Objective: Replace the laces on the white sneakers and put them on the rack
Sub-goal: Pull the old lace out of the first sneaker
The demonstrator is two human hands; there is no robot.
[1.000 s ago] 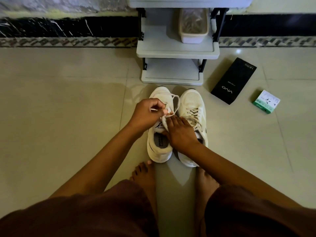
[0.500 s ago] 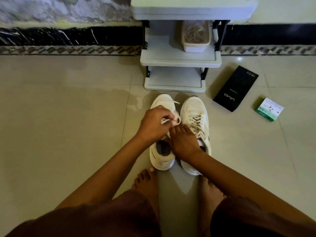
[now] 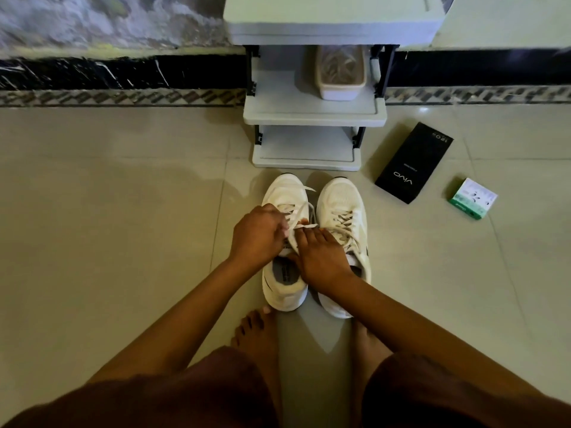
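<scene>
Hands (image 3: 290, 242) lower on toe-forward sneaker (image 3: 285, 242)

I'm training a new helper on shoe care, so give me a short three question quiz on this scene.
1. True or false: both white lace-up sneakers stand on the tiled floor, not on the grey plastic shoe rack.
2. Which hand pinches the white lace?
A. left hand
B. right hand
3. What stands on the rack's middle shelf?

Key: 1 true; 2 A; 3 a pale plastic tub.
</scene>
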